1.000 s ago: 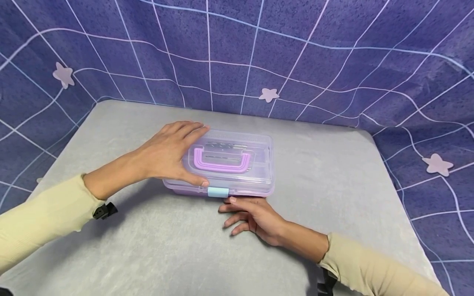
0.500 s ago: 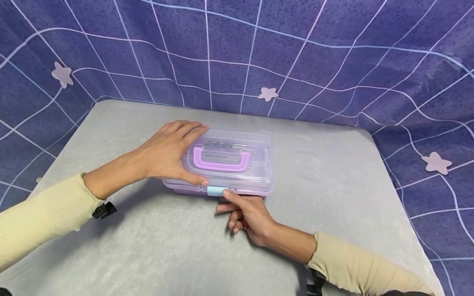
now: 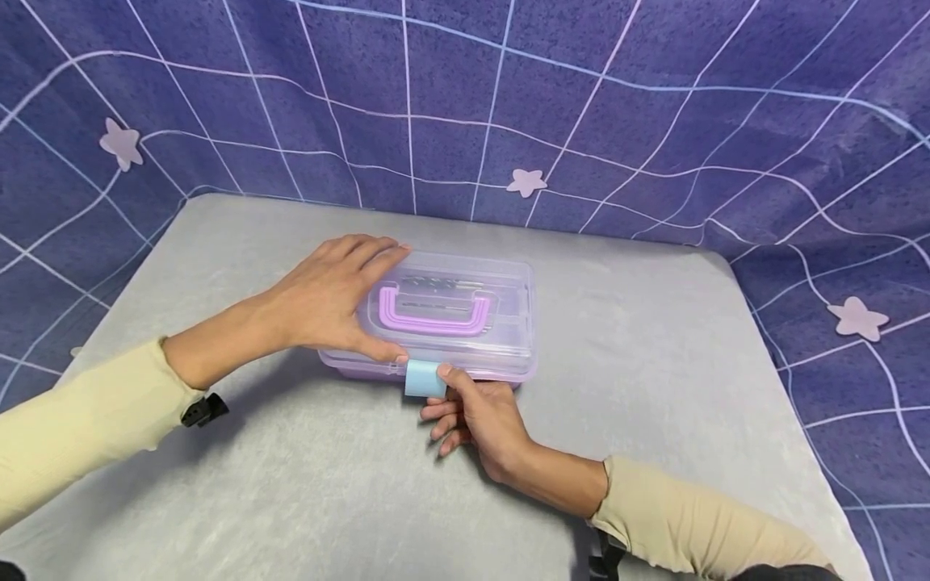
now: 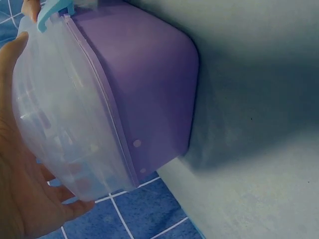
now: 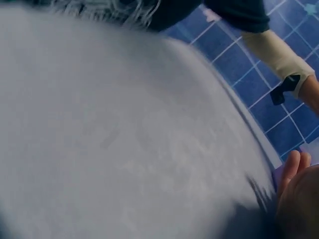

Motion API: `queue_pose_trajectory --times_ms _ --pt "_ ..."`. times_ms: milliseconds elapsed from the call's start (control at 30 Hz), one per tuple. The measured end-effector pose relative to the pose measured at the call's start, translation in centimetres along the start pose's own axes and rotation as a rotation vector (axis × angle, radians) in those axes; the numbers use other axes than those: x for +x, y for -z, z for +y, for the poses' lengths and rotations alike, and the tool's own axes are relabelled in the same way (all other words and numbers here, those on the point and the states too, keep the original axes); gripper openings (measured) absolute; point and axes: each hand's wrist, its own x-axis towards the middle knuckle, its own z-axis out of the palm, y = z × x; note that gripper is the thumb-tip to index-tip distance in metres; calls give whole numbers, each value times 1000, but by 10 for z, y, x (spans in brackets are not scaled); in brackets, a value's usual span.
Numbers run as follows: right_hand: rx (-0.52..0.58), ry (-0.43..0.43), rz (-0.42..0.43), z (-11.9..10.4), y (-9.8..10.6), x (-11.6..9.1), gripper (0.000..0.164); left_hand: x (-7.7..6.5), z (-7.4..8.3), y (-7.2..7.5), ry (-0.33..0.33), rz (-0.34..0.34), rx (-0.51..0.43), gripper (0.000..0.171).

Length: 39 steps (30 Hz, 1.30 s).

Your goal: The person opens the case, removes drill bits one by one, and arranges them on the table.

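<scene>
In the head view, a purple storage box (image 3: 508,347) with a see-through lid and a pink-purple handle (image 3: 434,326) sits on the table. Metal drill bits (image 3: 439,283) show through the lid. My left hand (image 3: 330,294) spans the lid's left end, thumb at the front edge and fingers over the back; the left wrist view shows those fingers at the lid's side. With the thumb on its face, my right hand (image 3: 483,420) pinches the light-blue front latch (image 3: 423,379). That latch (image 4: 54,11) stands out from the box in the left wrist view. The lid is down.
A grey cloth-covered table (image 3: 654,339) lies under the box. Behind it and at both sides hangs a blue-purple curtain (image 3: 465,97) with pale grid lines and stars. Dark straps sit by both sleeves.
My right hand has shifted slightly left and up, its thumb moving onto the latch. The latch has swung outward from the box front. My left hand has stayed in place.
</scene>
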Motion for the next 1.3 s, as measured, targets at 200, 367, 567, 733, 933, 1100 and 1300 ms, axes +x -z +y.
queue_pose_trajectory --times_ms 200,367,567,733,933,1100,1300 --pt "12 -13 -81 1 2 -3 54 1 0 1 -3 -3 -3 143" --pt "-12 -7 -149 5 11 -6 45 0 -1 0 -4 -3 -2 143" --pt "-90 -13 -197 3 23 -9 39 0 -1 0 -3 -5 1 142" --pt "-297 13 -291 -8 39 -11 33 0 -1 2 1 -18 -8 143" --pt "-605 103 -390 -28 64 -19 33 -1 0 5 23 -42 -63 143" --pt "-737 282 -451 -43 86 -22 32 -5 -3 4 34 -9 -156 137" --pt "-725 333 -449 -61 107 -24 31 -12 -8 3 48 32 -247 134"
